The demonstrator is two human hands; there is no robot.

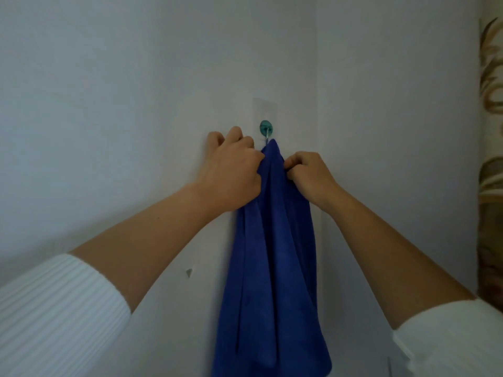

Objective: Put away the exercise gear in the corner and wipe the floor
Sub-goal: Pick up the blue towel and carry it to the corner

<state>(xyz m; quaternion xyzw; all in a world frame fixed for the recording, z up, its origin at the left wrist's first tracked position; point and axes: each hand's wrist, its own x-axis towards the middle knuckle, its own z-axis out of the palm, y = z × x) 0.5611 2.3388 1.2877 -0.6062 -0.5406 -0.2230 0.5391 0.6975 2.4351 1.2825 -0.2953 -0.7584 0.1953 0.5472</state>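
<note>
Both hands, left (231, 170) and right (309, 174), pinch the blue cloth (275, 240) hanging from the green hook (265, 127). A sideways tug risks peeling that stuck-on hook off the wall (109, 104).

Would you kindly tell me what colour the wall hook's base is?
Teal green; the wall hook shows best in the head view.

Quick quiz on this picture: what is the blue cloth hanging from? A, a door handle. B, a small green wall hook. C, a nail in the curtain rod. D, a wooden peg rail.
B: the blue cloth peaks at the metal prong of a small green wall hook, with the left hand and right hand pinching it just below.
</note>
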